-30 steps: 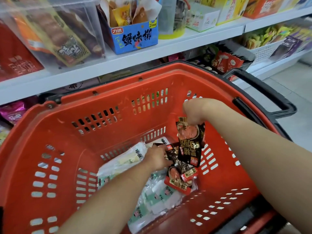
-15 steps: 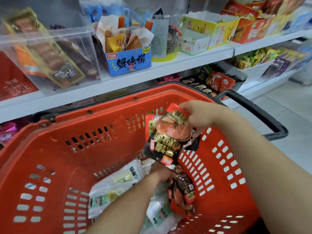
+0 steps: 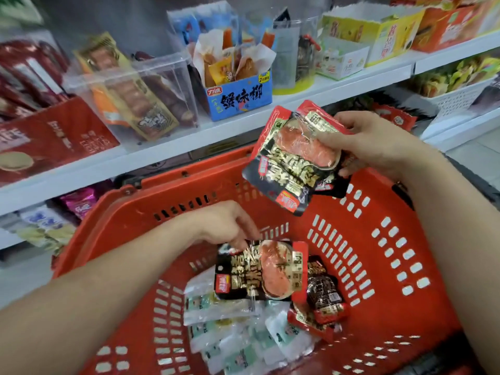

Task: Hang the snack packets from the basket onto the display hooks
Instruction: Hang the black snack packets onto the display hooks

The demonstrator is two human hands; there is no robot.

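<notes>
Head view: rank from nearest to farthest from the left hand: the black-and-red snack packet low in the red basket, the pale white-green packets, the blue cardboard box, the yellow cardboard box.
1. Black-and-red snack packet, pinched by that left hand.
2. Pale white-green packets, below, on the red basket floor.
3. Blue cardboard box, white shelf behind.
4. Yellow cardboard box, same shelf, far right.

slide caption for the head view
Right hand holds snack packets above the red basket; left hand grips another packet inside it.
</notes>
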